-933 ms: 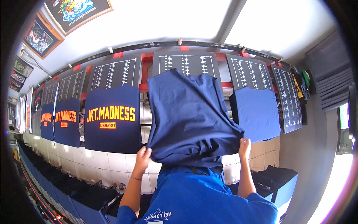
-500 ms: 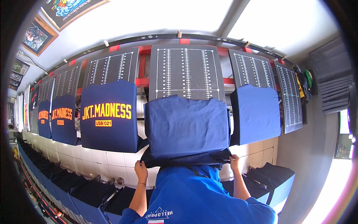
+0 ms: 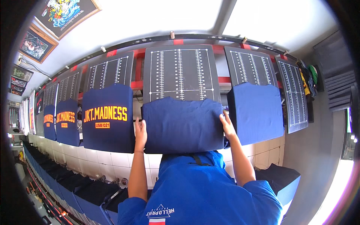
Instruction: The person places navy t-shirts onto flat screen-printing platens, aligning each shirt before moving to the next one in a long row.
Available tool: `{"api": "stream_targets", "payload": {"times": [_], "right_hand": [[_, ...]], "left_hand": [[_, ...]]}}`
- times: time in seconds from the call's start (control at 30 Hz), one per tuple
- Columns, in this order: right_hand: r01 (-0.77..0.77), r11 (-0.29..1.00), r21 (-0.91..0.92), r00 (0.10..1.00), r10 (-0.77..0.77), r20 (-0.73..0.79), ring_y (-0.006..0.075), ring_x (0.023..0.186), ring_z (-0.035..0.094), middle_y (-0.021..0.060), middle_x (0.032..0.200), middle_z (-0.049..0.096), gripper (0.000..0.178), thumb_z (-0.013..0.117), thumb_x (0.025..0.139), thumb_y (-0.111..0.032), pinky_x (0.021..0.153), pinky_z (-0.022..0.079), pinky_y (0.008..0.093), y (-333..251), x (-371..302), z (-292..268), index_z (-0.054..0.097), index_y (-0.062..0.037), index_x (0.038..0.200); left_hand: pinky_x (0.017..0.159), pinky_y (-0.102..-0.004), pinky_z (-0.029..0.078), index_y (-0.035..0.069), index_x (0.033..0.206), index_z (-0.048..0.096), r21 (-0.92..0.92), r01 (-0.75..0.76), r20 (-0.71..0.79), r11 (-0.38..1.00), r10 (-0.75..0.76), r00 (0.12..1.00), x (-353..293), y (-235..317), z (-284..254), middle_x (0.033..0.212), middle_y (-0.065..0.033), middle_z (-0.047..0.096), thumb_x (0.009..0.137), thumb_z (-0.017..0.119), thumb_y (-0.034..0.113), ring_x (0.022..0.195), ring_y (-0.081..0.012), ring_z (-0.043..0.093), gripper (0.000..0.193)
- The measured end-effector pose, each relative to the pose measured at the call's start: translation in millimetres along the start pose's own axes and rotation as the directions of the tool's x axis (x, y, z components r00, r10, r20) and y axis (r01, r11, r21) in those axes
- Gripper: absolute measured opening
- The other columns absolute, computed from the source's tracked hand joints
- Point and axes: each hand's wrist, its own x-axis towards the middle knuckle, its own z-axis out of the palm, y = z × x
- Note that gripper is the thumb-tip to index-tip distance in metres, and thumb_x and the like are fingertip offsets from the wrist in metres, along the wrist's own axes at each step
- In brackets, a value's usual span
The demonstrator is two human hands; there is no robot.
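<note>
A plain navy T-shirt is pulled over the lower part of a black printing board marked with white scales. My left hand lies along the shirt's left side edge, fingers pointing up and stretched out. At the right side edge my right hand rests likewise, its fingers extended against the cloth. The undersides of both hands are partly hidden. The shirt's front lies mostly smooth, with light wrinkles, and its lower end wraps the board's near edge.
A navy shirt with yellow-orange lettering covers the board on the left. On the right is another plain navy shirt. A bare board stands farther right. Behind run red metal supports; more dark shirts line the lower left.
Both hands have let go of the shirt's loose dark hem and moved up to its sides. That hem no longer hangs out below the board.
</note>
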Motion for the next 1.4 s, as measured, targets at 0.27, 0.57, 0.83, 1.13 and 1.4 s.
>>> {"api": "stream_targets", "payload": {"times": [0.27, 0.57, 0.83, 1.13, 1.4], "right_hand": [[0.402, 0.396, -0.826, 0.687, -0.726, -0.014, 0.0351, 0.099, 0.061, 0.0162, 0.111, 0.062, 0.047, 0.077, 0.080, -0.029, 0.088, 0.046, 0.0459, -74.5, 46.8, 38.7, 0.059, -0.0046, 0.115], [0.479, 0.276, -0.833, 0.793, -0.542, 0.277, 0.0311, 0.087, 0.063, 0.0069, 0.089, 0.065, 0.028, 0.071, 0.085, -0.025, 0.080, 0.044, 0.0457, -89.8, 60.4, 37.7, 0.057, -0.0077, 0.102], [0.510, 0.589, -0.627, 0.848, -0.465, 0.254, 0.0383, 0.082, 0.062, 0.0170, 0.086, 0.061, 0.017, 0.067, 0.089, -0.015, 0.071, 0.049, 0.0435, -122.1, 72.3, 40.1, 0.059, -0.0005, 0.088], [0.543, 0.405, -0.736, 0.751, -0.626, 0.210, 0.0307, 0.076, 0.065, 0.0078, 0.085, 0.062, 0.015, 0.069, 0.089, -0.023, 0.066, 0.052, 0.0410, -130.5, 136.3, 69.2, 0.062, -0.0093, 0.090], [0.548, 0.358, -0.756, 0.719, -0.664, 0.207, 0.0297, 0.073, 0.065, 0.0069, 0.083, 0.061, 0.015, 0.069, 0.088, -0.023, 0.063, 0.051, 0.0409, -119.2, 147.2, 71.7, 0.061, -0.0104, 0.089]], "left_hand": [[0.091, -0.0457, 0.043, 0.001, 0.121, 0.055, 0.604, -0.619, 0.213, 0.503, 0.646, 0.733, 57.5, 93.5, 69.6, 0.116, -0.0160, 0.057, 0.084, 0.072, 0.018, 0.107, -0.0354, 0.053, 0.044], [0.082, -0.0445, 0.043, 0.003, 0.096, 0.060, 0.451, -0.751, 0.473, 0.483, 0.584, 0.659, 75.0, 105.9, 91.1, 0.099, -0.0121, 0.059, 0.085, 0.070, 0.017, 0.094, -0.0310, 0.054, 0.020], [0.069, -0.0459, 0.049, 0.004, 0.095, 0.056, 0.313, -0.730, 0.386, 0.608, 0.620, 0.683, 85.1, 108.8, 66.4, 0.089, -0.0142, 0.061, 0.092, 0.064, 0.019, 0.080, -0.0359, 0.062, 0.017], [0.062, -0.0476, 0.049, 0.004, 0.091, 0.052, 0.412, -0.757, 0.478, 0.507, 0.587, 0.653, 158.1, 116.8, 64.5, 0.085, -0.0138, 0.062, 0.096, 0.058, 0.024, 0.075, -0.0392, 0.063, 0.021], [0.063, -0.0471, 0.050, 0.006, 0.093, 0.055, 0.427, -0.746, 0.495, 0.511, 0.559, 0.665, 161.9, 116.5, 69.4, 0.086, -0.0138, 0.063, 0.094, 0.061, 0.025, 0.077, -0.0394, 0.063, 0.020]]}}
